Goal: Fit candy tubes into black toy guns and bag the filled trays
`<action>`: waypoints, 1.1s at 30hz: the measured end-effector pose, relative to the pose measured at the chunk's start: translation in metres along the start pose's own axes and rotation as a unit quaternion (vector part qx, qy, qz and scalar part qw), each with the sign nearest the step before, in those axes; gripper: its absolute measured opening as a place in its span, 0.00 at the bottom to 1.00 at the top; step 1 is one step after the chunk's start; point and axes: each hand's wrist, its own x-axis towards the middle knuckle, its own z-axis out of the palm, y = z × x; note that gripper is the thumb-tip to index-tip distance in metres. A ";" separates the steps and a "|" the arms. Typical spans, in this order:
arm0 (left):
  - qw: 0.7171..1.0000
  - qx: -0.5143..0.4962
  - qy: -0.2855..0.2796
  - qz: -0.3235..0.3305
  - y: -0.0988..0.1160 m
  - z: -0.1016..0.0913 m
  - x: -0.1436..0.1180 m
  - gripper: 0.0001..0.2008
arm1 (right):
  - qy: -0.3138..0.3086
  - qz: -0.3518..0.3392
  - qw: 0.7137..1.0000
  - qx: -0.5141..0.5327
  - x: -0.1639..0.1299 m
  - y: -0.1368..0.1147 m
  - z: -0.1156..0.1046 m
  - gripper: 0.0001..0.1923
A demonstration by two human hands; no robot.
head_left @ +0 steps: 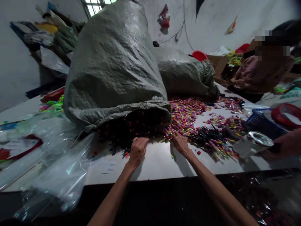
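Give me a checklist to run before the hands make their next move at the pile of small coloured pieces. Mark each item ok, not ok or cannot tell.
1. Left hand at the dark pieces spilling from the big grey sack: ok, curled at the pile's edge.
2. Right hand on the coloured pieces: ok, fingers rest on their near edge.
3. What either hand holds: cannot tell, fingers hide it.
4. Bare table in front of the hands: ok, only a few stray pieces.
5. Clear plastic bags apart from the left hand: ok.
6. Another person's hand at the right, by a shiny lidded cup: ok, apart from the right hand.
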 end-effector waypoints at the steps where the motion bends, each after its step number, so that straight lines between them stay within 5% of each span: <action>1: 1.000 -0.006 0.011 -0.018 0.000 -0.003 -0.001 0.13 | 0.006 -0.004 1.000 0.007 0.002 0.001 0.000 0.12; 5: 0.994 0.043 -0.104 -0.008 -0.008 -0.008 -0.018 0.17 | 0.045 0.002 0.998 0.053 -0.013 0.011 -0.003 0.12; 8: 0.985 0.072 -0.155 -0.007 -0.016 -0.002 -0.027 0.15 | 0.061 0.048 0.955 0.288 -0.032 0.011 -0.001 0.13; 11: 0.988 0.062 -0.140 -0.003 -0.021 0.003 -0.021 0.15 | 0.033 0.099 0.856 0.507 -0.034 0.005 0.000 0.16; 14: 0.997 -0.018 -0.072 0.004 -0.018 0.006 -0.005 0.14 | 0.066 0.123 0.839 0.526 -0.021 0.001 -0.008 0.18; 16: 0.992 -0.114 0.024 -0.047 -0.010 0.007 0.006 0.12 | 0.081 0.117 0.836 0.530 -0.017 -0.003 -0.017 0.17; 19: 0.913 -0.284 0.167 -0.241 0.013 0.007 0.019 0.09 | 0.047 0.071 0.829 0.552 -0.034 -0.021 -0.022 0.15; 23: 0.683 -0.541 0.233 -0.432 0.049 0.004 0.027 0.13 | -0.007 0.058 0.808 0.586 -0.079 -0.056 -0.015 0.14; 25: 0.611 -0.611 0.224 -0.451 0.062 0.002 0.026 0.16 | -0.022 0.064 0.794 0.605 -0.096 -0.070 -0.013 0.15; 33: 0.544 -0.657 0.231 -0.468 0.080 -0.004 0.020 0.21 | -0.048 0.045 0.781 0.620 -0.116 -0.085 -0.021 0.17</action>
